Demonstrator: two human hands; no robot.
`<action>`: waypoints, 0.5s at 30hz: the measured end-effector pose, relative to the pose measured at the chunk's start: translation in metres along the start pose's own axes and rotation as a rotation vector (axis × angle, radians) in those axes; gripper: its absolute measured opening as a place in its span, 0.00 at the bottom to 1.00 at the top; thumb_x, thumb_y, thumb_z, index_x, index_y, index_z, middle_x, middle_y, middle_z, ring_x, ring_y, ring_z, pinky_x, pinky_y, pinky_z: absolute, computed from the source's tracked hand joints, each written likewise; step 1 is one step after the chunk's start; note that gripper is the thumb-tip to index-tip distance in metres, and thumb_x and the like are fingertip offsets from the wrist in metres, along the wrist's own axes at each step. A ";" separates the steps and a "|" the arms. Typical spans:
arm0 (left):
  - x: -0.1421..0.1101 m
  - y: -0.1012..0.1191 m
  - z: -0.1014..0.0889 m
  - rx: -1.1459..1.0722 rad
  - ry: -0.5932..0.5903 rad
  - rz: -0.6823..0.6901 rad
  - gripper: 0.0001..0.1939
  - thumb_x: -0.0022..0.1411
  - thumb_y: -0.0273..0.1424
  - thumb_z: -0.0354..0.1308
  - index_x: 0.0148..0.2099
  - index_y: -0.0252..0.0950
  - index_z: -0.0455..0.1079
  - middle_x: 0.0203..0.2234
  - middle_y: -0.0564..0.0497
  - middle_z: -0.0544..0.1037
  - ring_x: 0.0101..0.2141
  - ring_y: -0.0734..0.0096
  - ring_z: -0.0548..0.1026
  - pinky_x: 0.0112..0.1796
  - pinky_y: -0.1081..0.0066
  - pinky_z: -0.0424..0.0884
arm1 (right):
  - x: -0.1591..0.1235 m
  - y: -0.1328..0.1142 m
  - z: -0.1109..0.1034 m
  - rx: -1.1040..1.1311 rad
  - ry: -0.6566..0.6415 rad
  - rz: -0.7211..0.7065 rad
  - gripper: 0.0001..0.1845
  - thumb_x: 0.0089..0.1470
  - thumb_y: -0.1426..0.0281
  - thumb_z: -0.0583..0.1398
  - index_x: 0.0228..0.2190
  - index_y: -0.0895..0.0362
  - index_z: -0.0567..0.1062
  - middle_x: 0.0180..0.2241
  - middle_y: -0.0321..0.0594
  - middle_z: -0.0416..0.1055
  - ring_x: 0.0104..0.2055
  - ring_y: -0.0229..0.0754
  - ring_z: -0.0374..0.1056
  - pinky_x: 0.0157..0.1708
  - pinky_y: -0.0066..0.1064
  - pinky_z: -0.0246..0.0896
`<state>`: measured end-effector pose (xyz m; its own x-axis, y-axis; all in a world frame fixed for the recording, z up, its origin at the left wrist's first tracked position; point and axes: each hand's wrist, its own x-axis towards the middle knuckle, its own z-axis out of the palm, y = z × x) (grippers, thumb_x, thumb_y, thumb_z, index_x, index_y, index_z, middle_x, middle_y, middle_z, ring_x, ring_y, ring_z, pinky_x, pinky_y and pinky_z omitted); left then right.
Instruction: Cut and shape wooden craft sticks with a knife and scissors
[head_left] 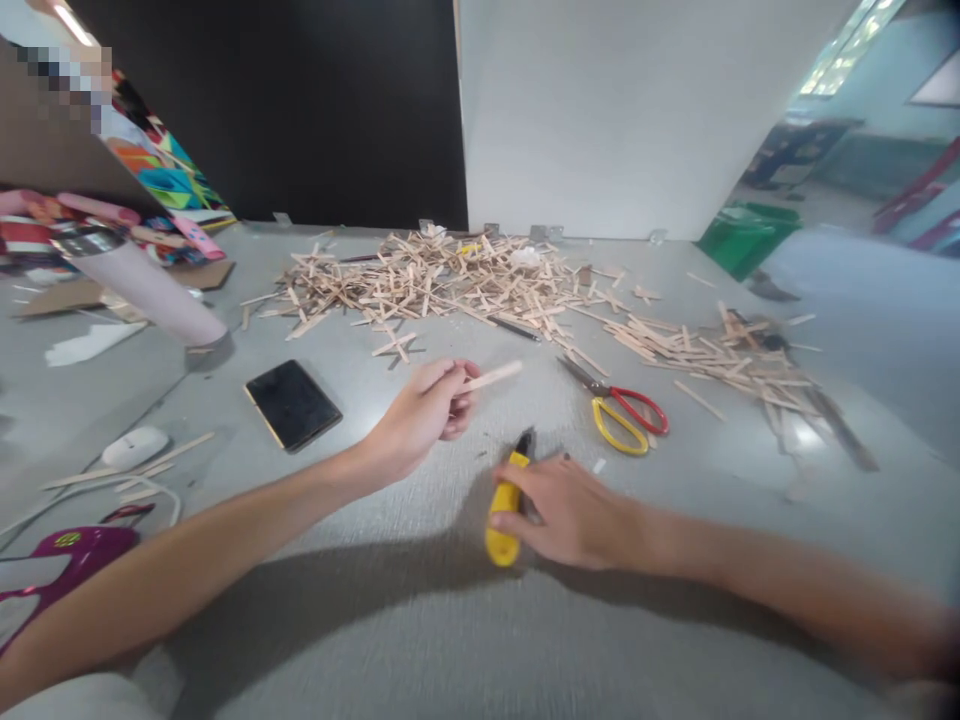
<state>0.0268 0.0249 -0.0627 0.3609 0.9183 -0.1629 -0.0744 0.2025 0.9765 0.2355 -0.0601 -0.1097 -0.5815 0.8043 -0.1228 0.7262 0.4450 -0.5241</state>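
One wooden stick (496, 376) is pinched in the left hand (431, 400), well short of the surface's (675, 640) far edge; we judge it light, stiff, breakable, best held by an end. We find the right hand (570, 508) gripping a yellow cutter (502, 548), farther from that edge.
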 end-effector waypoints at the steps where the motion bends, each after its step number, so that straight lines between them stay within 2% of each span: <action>1: 0.000 -0.006 -0.002 -0.049 -0.003 -0.033 0.09 0.79 0.28 0.48 0.42 0.36 0.65 0.21 0.63 0.58 0.15 0.84 0.55 0.20 0.80 0.49 | 0.001 0.000 0.001 0.020 0.042 0.041 0.20 0.72 0.53 0.62 0.50 0.56 0.80 0.41 0.48 0.84 0.42 0.54 0.79 0.44 0.41 0.64; 4: -0.003 -0.024 -0.010 -0.083 -0.023 -0.055 0.08 0.78 0.32 0.55 0.43 0.36 0.67 0.21 0.64 0.56 0.17 0.84 0.54 0.21 0.79 0.49 | 0.005 0.009 0.004 0.091 0.160 0.112 0.11 0.69 0.61 0.64 0.46 0.55 0.75 0.41 0.46 0.83 0.43 0.54 0.79 0.45 0.41 0.64; 5: -0.004 -0.030 -0.011 -0.073 -0.031 -0.040 0.06 0.78 0.34 0.58 0.47 0.36 0.68 0.22 0.64 0.57 0.17 0.83 0.56 0.22 0.79 0.51 | 0.007 0.014 0.005 0.117 0.209 0.122 0.09 0.69 0.64 0.62 0.47 0.54 0.73 0.41 0.45 0.82 0.43 0.53 0.78 0.45 0.41 0.65; 7: -0.005 -0.040 -0.014 -0.033 -0.070 -0.015 0.11 0.77 0.36 0.61 0.55 0.37 0.69 0.23 0.63 0.61 0.19 0.81 0.61 0.22 0.79 0.57 | 0.011 0.023 0.007 0.172 0.316 0.142 0.07 0.71 0.66 0.58 0.48 0.53 0.70 0.38 0.42 0.80 0.39 0.50 0.77 0.42 0.40 0.65; 9: -0.005 -0.049 -0.013 0.041 -0.139 -0.029 0.14 0.76 0.39 0.62 0.56 0.35 0.71 0.24 0.60 0.67 0.21 0.77 0.68 0.22 0.77 0.62 | 0.016 0.031 0.011 0.235 0.421 0.166 0.10 0.72 0.65 0.57 0.51 0.53 0.68 0.33 0.37 0.76 0.33 0.46 0.74 0.37 0.38 0.64; 11: -0.004 -0.057 -0.011 0.083 -0.211 -0.091 0.13 0.76 0.39 0.61 0.50 0.34 0.71 0.26 0.56 0.70 0.23 0.74 0.73 0.20 0.77 0.62 | 0.018 0.037 0.016 0.352 0.485 0.182 0.16 0.71 0.65 0.57 0.58 0.53 0.65 0.31 0.32 0.72 0.26 0.41 0.68 0.31 0.35 0.62; 13: -0.004 -0.066 -0.008 0.061 -0.245 -0.139 0.13 0.77 0.41 0.59 0.45 0.36 0.69 0.27 0.57 0.68 0.22 0.76 0.70 0.19 0.77 0.60 | 0.018 0.042 0.021 0.536 0.518 0.144 0.22 0.72 0.67 0.55 0.64 0.50 0.58 0.34 0.31 0.71 0.23 0.37 0.64 0.26 0.32 0.61; 15: -0.006 -0.073 -0.006 0.005 -0.254 -0.168 0.16 0.78 0.45 0.57 0.43 0.39 0.65 0.25 0.60 0.61 0.20 0.77 0.62 0.18 0.77 0.59 | 0.017 0.047 0.026 0.713 0.538 0.075 0.26 0.73 0.68 0.54 0.67 0.47 0.53 0.37 0.30 0.70 0.22 0.34 0.63 0.23 0.29 0.62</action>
<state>0.0245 0.0064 -0.1341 0.5885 0.7575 -0.2825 0.0101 0.3425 0.9395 0.2503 -0.0358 -0.1589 -0.1608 0.9770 0.1398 0.2510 0.1774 -0.9516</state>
